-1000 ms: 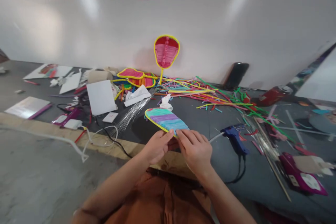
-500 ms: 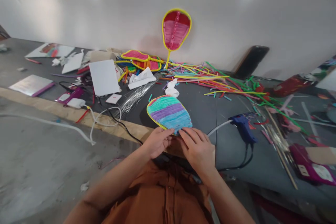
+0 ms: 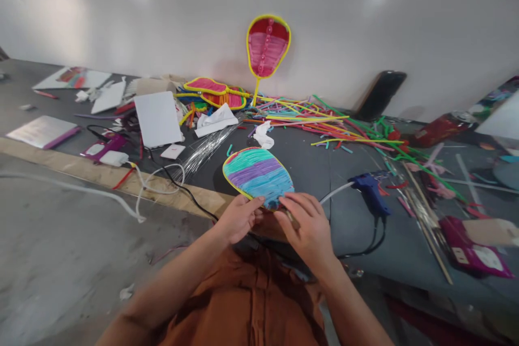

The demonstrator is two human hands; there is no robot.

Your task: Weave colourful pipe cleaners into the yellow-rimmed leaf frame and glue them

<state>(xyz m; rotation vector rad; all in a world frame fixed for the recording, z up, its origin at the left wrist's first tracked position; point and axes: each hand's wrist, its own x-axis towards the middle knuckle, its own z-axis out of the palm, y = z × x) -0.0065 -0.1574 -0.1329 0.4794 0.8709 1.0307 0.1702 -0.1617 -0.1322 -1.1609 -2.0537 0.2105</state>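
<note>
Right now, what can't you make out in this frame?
Head view only:
- Near edge of the striped oval fan: hidden under the left hand and right hand.
- Whether the fan has a handle: covered by the fingers.
- Purple package label: blurred, too small.
- Dark slab against the wall: too dark to identify.
- Glue gun cord end: leaves view below.
</note>
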